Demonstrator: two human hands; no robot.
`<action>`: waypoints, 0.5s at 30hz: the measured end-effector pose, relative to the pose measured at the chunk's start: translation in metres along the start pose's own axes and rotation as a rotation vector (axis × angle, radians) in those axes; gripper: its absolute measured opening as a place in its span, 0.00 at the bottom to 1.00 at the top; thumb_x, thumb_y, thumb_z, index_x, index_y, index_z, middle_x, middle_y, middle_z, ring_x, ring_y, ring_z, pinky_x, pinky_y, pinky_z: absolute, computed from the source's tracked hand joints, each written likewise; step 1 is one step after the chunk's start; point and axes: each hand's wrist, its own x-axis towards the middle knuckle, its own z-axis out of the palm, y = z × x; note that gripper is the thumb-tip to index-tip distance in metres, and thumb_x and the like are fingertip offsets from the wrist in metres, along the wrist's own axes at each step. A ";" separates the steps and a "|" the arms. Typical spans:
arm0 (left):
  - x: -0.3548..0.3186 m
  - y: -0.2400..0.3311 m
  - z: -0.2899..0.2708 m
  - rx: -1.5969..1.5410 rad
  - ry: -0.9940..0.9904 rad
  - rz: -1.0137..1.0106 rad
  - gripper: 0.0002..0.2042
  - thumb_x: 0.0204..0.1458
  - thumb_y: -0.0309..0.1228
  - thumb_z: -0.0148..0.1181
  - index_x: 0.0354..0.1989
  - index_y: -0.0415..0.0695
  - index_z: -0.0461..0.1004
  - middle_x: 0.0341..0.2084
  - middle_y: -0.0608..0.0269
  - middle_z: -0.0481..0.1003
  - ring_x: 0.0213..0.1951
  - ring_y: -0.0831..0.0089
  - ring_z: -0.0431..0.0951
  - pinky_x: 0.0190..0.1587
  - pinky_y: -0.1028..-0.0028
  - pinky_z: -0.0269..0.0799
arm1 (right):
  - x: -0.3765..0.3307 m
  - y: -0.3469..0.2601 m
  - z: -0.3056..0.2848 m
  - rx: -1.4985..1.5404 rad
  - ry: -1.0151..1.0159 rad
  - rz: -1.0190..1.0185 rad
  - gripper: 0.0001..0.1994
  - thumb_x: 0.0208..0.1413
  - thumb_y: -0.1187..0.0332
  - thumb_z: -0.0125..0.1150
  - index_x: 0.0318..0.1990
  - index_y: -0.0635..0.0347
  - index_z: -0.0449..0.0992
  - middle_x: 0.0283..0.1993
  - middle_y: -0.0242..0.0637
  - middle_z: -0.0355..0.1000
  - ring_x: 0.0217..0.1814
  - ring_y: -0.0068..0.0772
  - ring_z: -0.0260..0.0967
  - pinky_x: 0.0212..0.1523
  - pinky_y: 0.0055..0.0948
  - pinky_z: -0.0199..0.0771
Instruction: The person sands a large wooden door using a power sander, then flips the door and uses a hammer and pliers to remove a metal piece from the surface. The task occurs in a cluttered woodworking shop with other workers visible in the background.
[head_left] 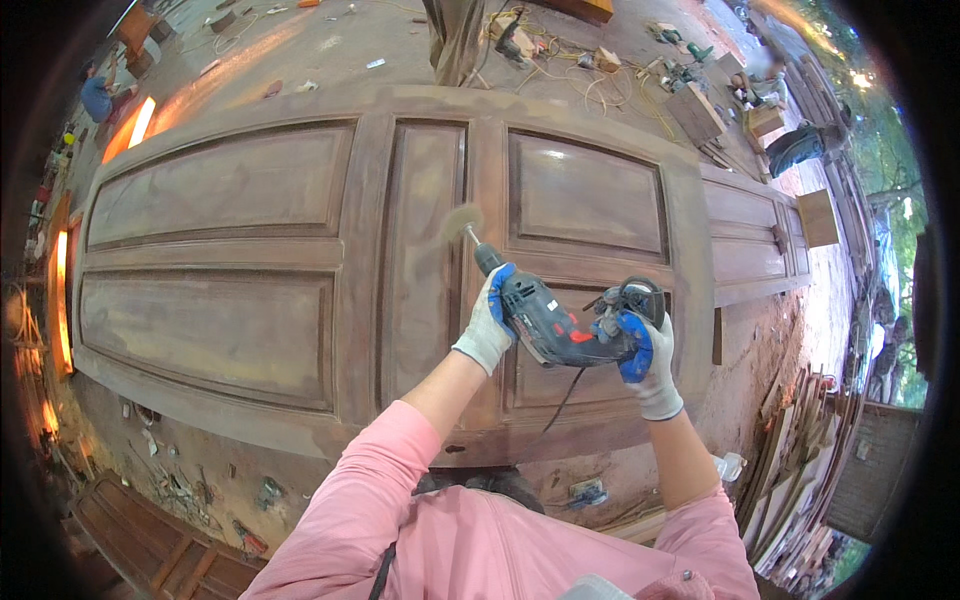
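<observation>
Both my hands wear white gloves with blue palms and hold a dark power drill (548, 322) with red parts. My left hand (490, 325) is closed round the front of its body, behind the chuck. At the back, my right hand (648, 362) wraps the handle, beside a bundled cord. A round sanding disc (463, 221), blurred, sits on the drill's shaft. It is over the right edge of the narrow middle panel of a brown wooden door (362, 215), which lies flat before me. Whether the disc touches the wood I cannot tell.
Another panelled door (745, 235) lies at the right. Cables and tools (600, 75) are spread over the far floor. Stacked wood strips (800, 460) stand at the lower right, and a dark panelled piece (150, 535) at the lower left. Other people (97, 95) are in the background.
</observation>
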 end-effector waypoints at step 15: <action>0.016 -0.017 0.020 -0.114 -0.012 -0.134 0.12 0.57 0.43 0.61 0.39 0.48 0.77 0.36 0.58 0.81 0.39 0.58 0.81 0.51 0.54 0.77 | -0.003 -0.025 0.016 -0.149 0.174 -0.083 0.17 0.52 0.82 0.57 0.51 0.70 0.73 0.45 0.48 0.77 0.40 0.37 0.78 0.41 0.32 0.81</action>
